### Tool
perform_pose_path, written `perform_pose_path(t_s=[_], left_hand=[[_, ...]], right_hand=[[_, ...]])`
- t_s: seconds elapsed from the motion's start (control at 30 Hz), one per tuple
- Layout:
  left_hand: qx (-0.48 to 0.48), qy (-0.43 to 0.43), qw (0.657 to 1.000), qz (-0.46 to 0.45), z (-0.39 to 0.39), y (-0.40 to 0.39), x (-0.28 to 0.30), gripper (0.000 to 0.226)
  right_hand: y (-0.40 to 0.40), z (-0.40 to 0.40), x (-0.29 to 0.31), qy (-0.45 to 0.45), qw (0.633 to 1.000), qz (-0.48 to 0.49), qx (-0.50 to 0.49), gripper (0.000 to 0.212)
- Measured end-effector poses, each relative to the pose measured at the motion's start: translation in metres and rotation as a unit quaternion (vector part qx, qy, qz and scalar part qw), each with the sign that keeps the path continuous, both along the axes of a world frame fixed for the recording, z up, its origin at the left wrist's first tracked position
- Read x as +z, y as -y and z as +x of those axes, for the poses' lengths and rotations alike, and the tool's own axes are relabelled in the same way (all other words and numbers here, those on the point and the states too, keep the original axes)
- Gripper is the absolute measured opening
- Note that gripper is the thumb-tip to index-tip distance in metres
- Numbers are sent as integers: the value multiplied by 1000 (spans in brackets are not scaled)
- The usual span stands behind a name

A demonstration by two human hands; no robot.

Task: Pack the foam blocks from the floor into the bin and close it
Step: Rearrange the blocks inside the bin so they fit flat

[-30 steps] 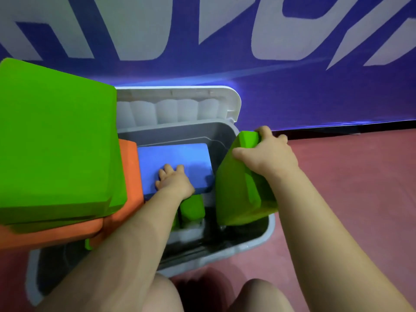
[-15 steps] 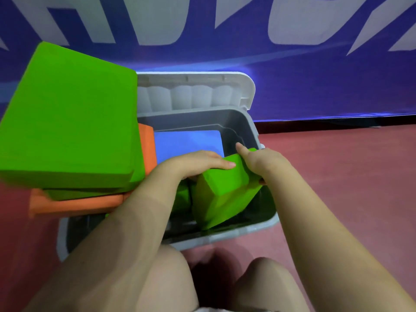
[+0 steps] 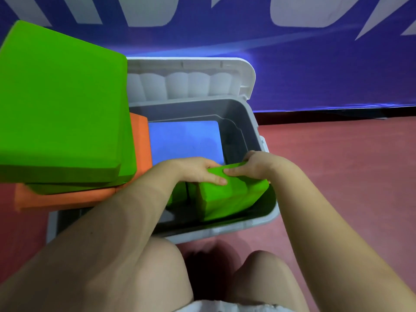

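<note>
The grey bin [image 3: 256, 224] stands open on the floor, its white lid [image 3: 191, 79] tipped back against the wall. Inside lies a blue foam block [image 3: 184, 138], with a green foam block [image 3: 231, 197] tilted in the bin's near right corner. My left hand [image 3: 198, 170] and my right hand [image 3: 254, 165] both press on the green block's top edge, fingers fairly straight. Another small green piece [image 3: 179, 195] shows just left of it. A big green block [image 3: 60, 109] on orange blocks [image 3: 65, 198] sticks up out of the bin's left side.
A blue banner wall [image 3: 315, 70] with white lettering runs close behind the bin. Red floor [image 3: 342, 167] lies to the right. My bare knees [image 3: 258, 266] are just in front of the bin's near rim.
The green block has gone down from the bin's right rim into the near right corner. My left hand left the blue block and came onto the green one beside my right hand.
</note>
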State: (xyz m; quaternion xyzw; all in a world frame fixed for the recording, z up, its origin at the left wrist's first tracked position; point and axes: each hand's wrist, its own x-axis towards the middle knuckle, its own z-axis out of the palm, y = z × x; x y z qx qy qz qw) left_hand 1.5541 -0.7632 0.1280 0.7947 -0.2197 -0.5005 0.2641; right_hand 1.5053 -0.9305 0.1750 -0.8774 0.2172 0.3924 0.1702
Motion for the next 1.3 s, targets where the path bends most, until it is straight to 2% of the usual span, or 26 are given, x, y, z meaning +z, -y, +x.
perform_pose_path(t_s=[0.1, 0.17, 0.33, 0.43, 0.57, 0.63, 0.77, 0.83, 0.9, 0.97, 1.03, 1.17, 1.23, 1.3], left_hand=[[-76, 17, 996, 39, -20, 6, -19, 82], [-99, 35, 993, 46, -31, 13, -33, 90], [-121, 117, 985, 44, -26, 27, -46, 91], [-123, 139, 982, 35, -26, 27, -53, 84], [-110, 146, 983, 17, -25, 6, -68, 81], [-103, 151, 983, 23, -26, -1, -73, 85], [-86, 152, 984, 24, -31, -2, -67, 85], [-98, 166, 981, 34, -36, 0, -56, 81], [-96, 186, 977, 45, -37, -1, -39, 63], [-65, 227, 970, 59, -30, -6, -11, 47], [-24, 285, 956, 72, -20, -20, 28, 39], [75, 362, 929, 30, -13, -58, 122, 37], [140, 383, 913, -3, -20, -78, 166, 39], [219, 428, 877, -18, -26, -105, 198, 41]], right_hand=[[-13, -3, -13, -59, 994, -32, 89, 76], [-14, -9, -33, -74, 990, -44, 107, 62], [-2, -13, -62, 7, 996, -68, 65, 46], [1, -20, -66, 54, 996, -53, 38, 46], [-5, -37, -80, 134, 991, -12, 0, 69], [-11, -43, -87, 164, 986, 0, -20, 71], [-13, -45, -87, 159, 987, -31, 0, 70], [-16, -41, -80, 148, 989, -22, 18, 64], [-23, -31, -68, 181, 977, 100, -49, 55], [-34, -19, -44, 240, 940, 221, -101, 50], [-48, -5, -11, 290, 908, 284, -102, 49], [-76, 20, 53, 330, 857, 388, -83, 49], [-92, 27, 73, 326, 844, 421, -70, 49], [-113, 29, 85, 316, 841, 434, -61, 54]])
